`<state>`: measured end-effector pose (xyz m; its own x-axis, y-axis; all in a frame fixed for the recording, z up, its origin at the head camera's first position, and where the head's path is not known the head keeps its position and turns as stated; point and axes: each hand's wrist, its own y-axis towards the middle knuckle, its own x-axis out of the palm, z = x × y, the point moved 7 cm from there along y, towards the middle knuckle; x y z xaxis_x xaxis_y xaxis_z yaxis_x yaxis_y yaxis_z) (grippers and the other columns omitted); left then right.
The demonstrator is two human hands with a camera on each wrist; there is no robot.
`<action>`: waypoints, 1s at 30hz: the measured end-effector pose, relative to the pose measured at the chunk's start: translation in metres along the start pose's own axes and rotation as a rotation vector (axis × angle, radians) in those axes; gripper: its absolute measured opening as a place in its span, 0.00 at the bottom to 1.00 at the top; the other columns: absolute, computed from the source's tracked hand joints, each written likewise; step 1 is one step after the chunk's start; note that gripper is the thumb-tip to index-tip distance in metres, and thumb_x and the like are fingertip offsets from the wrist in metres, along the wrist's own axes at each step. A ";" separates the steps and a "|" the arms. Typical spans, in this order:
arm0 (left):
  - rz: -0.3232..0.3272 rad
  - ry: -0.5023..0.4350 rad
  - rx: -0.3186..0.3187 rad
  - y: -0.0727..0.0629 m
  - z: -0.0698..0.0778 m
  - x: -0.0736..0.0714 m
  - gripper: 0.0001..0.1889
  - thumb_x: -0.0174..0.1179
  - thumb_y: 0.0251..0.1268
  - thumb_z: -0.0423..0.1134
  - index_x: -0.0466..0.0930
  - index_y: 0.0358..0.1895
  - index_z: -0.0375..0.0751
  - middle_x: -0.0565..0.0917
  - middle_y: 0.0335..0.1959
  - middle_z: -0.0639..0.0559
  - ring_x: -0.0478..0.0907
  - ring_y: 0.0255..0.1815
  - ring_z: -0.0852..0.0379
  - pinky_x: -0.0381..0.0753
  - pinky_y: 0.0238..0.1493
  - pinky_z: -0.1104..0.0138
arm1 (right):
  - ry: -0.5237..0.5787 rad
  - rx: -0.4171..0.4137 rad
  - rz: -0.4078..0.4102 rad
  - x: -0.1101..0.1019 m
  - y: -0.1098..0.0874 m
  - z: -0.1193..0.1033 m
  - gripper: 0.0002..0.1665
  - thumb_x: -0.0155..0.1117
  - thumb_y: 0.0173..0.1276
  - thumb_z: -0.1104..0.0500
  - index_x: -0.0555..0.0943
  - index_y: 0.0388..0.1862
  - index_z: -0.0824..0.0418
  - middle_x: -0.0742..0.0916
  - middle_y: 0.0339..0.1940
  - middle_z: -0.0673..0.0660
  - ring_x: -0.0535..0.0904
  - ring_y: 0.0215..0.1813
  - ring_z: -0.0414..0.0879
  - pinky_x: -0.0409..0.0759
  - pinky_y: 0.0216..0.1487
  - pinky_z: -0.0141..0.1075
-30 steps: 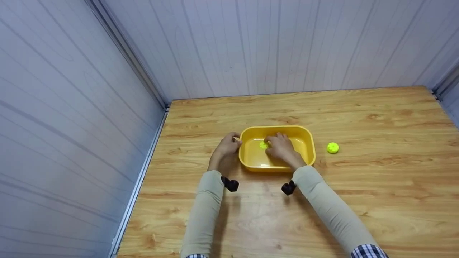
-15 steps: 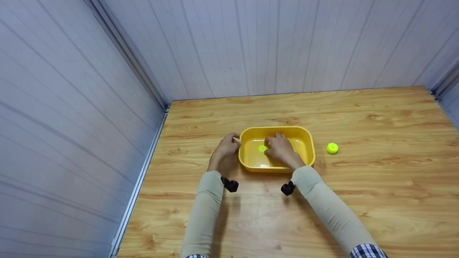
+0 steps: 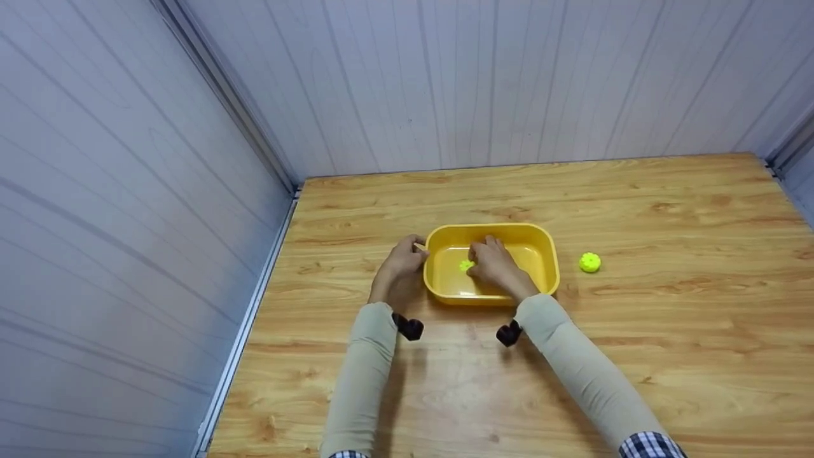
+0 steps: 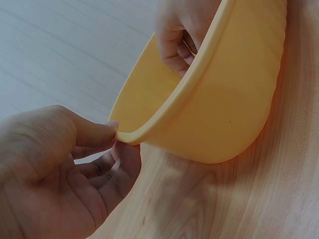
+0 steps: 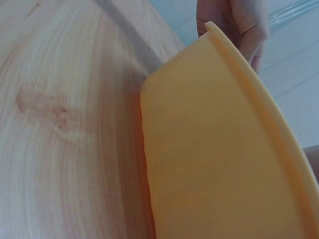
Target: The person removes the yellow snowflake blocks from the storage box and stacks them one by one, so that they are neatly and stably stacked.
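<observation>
A yellow plastic tub [image 3: 439,292] rests on the wooden table. At its left end my left hand [image 3: 403,259] pinches the rim; in the left wrist view, thumb above and fingers below grip the tub's lip [image 4: 130,138]. My right hand [image 3: 497,262] reaches down inside the tub with bent fingers. Between its thumb and forefinger is a small neon yellow-green piece with a lobed, flower-like outline [image 3: 465,265], partly covered by the fingers. The tub wall [image 5: 209,144] hides the right fingers in the right wrist view.
A similar lobed neon yellow-green piece [image 3: 590,263] lies on the table [image 3: 687,331] just right of the tub. Pale panelled walls [image 3: 458,83] stand behind the table and along its left side.
The piece in the tub has shifted slightly toward the person, and the right fingers have moved a little with it. The left hand and the tub stay in place.
</observation>
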<state>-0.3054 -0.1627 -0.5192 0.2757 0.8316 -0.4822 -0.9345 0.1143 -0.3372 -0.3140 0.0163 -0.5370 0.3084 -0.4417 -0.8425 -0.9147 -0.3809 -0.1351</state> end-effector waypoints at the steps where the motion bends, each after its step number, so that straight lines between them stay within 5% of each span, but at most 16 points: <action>1: 0.001 0.000 0.000 0.000 0.000 0.000 0.14 0.51 0.71 0.35 0.72 0.57 0.38 0.73 0.35 0.49 0.71 0.37 0.56 0.72 0.41 0.67 | 0.001 0.002 -0.004 0.000 0.000 0.000 0.16 0.71 0.59 0.57 0.77 0.41 0.64 0.73 0.44 0.60 0.66 0.48 0.57 0.66 0.49 0.46; 13: 0.005 -0.002 0.001 0.000 -0.001 0.000 0.15 0.51 0.72 0.36 0.72 0.58 0.39 0.74 0.35 0.50 0.72 0.37 0.56 0.71 0.39 0.68 | 0.007 -0.012 -0.033 0.001 0.001 -0.001 0.17 0.70 0.61 0.58 0.79 0.47 0.60 0.74 0.53 0.64 0.66 0.57 0.60 0.67 0.58 0.52; 30: 0.015 -0.012 -0.019 0.000 -0.001 0.000 0.14 0.51 0.72 0.36 0.73 0.57 0.40 0.73 0.35 0.50 0.72 0.38 0.54 0.71 0.40 0.68 | 0.003 0.012 0.029 -0.004 -0.002 0.002 0.19 0.74 0.55 0.56 0.74 0.36 0.63 0.73 0.42 0.61 0.67 0.48 0.58 0.67 0.49 0.47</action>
<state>-0.3048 -0.1632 -0.5201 0.2590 0.8398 -0.4771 -0.9339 0.0917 -0.3456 -0.3138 0.0208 -0.5348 0.2824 -0.4546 -0.8447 -0.9262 -0.3584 -0.1168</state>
